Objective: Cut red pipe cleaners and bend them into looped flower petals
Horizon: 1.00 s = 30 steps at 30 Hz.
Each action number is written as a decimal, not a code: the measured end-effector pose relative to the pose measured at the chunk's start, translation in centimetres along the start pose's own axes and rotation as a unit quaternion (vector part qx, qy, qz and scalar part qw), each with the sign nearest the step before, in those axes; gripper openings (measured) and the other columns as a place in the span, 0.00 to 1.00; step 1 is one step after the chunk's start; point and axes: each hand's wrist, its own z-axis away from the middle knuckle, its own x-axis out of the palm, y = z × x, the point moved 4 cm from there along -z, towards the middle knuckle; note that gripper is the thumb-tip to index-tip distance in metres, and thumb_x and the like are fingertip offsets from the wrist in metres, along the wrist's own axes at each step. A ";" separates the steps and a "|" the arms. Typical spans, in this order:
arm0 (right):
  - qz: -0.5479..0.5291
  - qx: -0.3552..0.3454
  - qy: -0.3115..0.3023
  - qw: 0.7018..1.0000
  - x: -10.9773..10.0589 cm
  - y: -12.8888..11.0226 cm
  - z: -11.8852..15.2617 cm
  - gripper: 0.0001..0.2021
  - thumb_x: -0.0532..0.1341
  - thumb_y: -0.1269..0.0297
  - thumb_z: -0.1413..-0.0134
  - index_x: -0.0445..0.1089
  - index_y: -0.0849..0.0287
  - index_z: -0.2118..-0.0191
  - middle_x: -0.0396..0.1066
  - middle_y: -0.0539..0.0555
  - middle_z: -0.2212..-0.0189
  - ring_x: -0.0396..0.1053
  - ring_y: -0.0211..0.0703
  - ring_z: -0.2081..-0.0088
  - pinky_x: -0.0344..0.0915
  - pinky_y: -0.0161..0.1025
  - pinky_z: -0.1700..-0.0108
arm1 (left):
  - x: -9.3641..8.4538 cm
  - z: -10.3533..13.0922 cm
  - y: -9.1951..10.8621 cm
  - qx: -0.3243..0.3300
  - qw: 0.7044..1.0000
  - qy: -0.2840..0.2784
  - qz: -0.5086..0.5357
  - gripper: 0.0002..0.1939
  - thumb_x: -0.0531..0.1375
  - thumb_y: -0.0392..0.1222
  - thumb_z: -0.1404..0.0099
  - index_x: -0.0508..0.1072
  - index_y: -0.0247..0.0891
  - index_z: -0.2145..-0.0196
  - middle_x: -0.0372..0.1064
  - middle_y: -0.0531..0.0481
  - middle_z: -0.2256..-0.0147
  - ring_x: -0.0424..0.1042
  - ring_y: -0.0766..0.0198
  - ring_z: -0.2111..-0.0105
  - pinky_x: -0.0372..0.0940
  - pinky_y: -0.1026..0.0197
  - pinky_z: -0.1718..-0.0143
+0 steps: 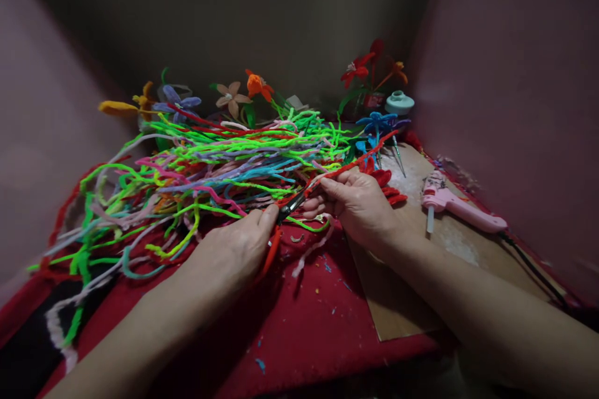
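My left hand (243, 240) is closed around the red handles of a pair of pliers (292, 204) with dark jaws. A red pipe cleaner (360, 161) is pinched between the thumb and fingers of my right hand (358, 206). It slants up to the right from the fingers, and its lower end meets the jaw tips. Whether the jaws close on it I cannot tell. Just behind both hands lies a large heap of pipe cleaners (243, 153), mostly green, with pink, lilac, blue and red ones among them. Red petals (386, 184) show beyond my right wrist.
A pink glue gun (461, 209) rests on a cardboard sheet (397, 299) at the right, its cord trailing off. Pipe-cleaner flowers (231, 98) line the back, with a pale teal lidded container (399, 103). Small scraps dot the red cloth (299, 330).
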 end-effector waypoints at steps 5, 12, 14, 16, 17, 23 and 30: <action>-0.003 0.008 -0.011 1.000 0.1 0.1 0.0 0.07 0.61 0.67 0.51 0.67 0.64 0.75 0.71 0.54 0.83 0.72 0.40 0.79 0.73 0.38 0.73 | 0.2 -0.1 0.0 -0.015 0.998 -0.007 -0.054 0.25 0.41 0.33 0.35 0.55 0.30 0.41 0.67 0.35 0.54 0.73 0.52 0.63 0.68 0.53 0.68; -0.007 0.017 -0.005 1.000 0.2 0.1 0.2 0.06 0.59 0.69 0.49 0.67 0.65 0.74 0.72 0.55 0.83 0.72 0.40 0.80 0.72 0.38 0.73 | -0.1 0.1 0.6 -0.003 0.993 0.011 -0.121 0.24 0.40 0.31 0.36 0.57 0.27 0.43 0.68 0.33 0.56 0.73 0.53 0.65 0.67 0.56 0.72; -0.012 0.023 -0.004 1.000 0.2 0.1 0.2 0.05 0.58 0.70 0.49 0.66 0.65 0.74 0.72 0.56 0.82 0.73 0.41 0.79 0.73 0.38 0.73 | -0.1 0.2 0.7 0.003 0.989 0.018 -0.148 0.24 0.41 0.29 0.37 0.59 0.28 0.45 0.69 0.33 0.57 0.73 0.53 0.65 0.67 0.57 0.72; -0.018 0.023 -0.001 1.000 0.2 0.1 0.2 0.05 0.58 0.71 0.49 0.65 0.64 0.74 0.72 0.56 0.82 0.73 0.42 0.78 0.73 0.39 0.72 | 0.0 0.2 0.7 0.013 0.985 0.022 -0.171 0.24 0.41 0.28 0.38 0.59 0.28 0.45 0.69 0.33 0.57 0.73 0.54 0.64 0.67 0.58 0.73; -0.021 0.022 0.000 1.000 0.2 0.1 0.2 0.05 0.58 0.71 0.49 0.65 0.64 0.74 0.72 0.56 0.82 0.73 0.42 0.78 0.73 0.39 0.72 | 0.1 0.2 0.7 0.018 0.984 0.024 -0.174 0.24 0.42 0.28 0.38 0.60 0.29 0.45 0.69 0.33 0.57 0.73 0.54 0.64 0.67 0.58 0.73; -0.020 0.025 -0.003 0.999 0.2 0.0 0.3 0.05 0.55 0.73 0.47 0.65 0.66 0.73 0.71 0.55 0.84 0.72 0.41 0.81 0.72 0.38 0.74 | 0.2 0.3 0.4 0.020 0.988 0.049 -0.148 0.24 0.44 0.28 0.39 0.61 0.30 0.45 0.71 0.37 0.59 0.74 0.56 0.68 0.67 0.59 0.75; -0.011 0.021 -0.011 1.000 0.2 0.3 0.3 0.05 0.55 0.74 0.48 0.64 0.65 0.74 0.71 0.55 0.84 0.72 0.39 0.80 0.72 0.35 0.73 | 0.4 0.2 0.4 0.000 0.996 0.032 -0.078 0.22 0.44 0.30 0.38 0.62 0.30 0.47 0.71 0.39 0.62 0.73 0.56 0.69 0.67 0.59 0.73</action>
